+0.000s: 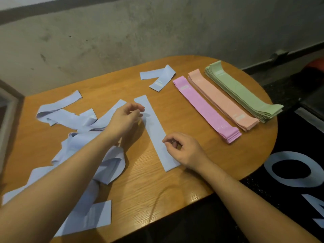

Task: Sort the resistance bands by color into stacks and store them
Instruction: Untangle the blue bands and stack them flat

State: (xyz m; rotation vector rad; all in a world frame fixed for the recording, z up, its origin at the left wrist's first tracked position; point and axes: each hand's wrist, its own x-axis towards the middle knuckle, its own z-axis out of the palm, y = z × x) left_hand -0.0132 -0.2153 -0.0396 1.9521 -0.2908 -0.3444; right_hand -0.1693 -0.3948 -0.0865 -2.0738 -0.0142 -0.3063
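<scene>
flat blue band laid straight at table centre | near end pinched by right hand | left hand, fingers curled, touching far part, grip unclear | pink, peach, green stacks lined up at right | loose blue bands heaped at left

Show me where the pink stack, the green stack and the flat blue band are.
pink stack [206, 109], head view, middle of top band
green stack [243, 92], head view, middle of top band
flat blue band [154, 130], head view, bare middle

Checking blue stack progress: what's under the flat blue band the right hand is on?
Only bare table shows around the flat blue band; it looks like a single layer. The right hand covers its near edge, so that part cannot be checked.
</scene>
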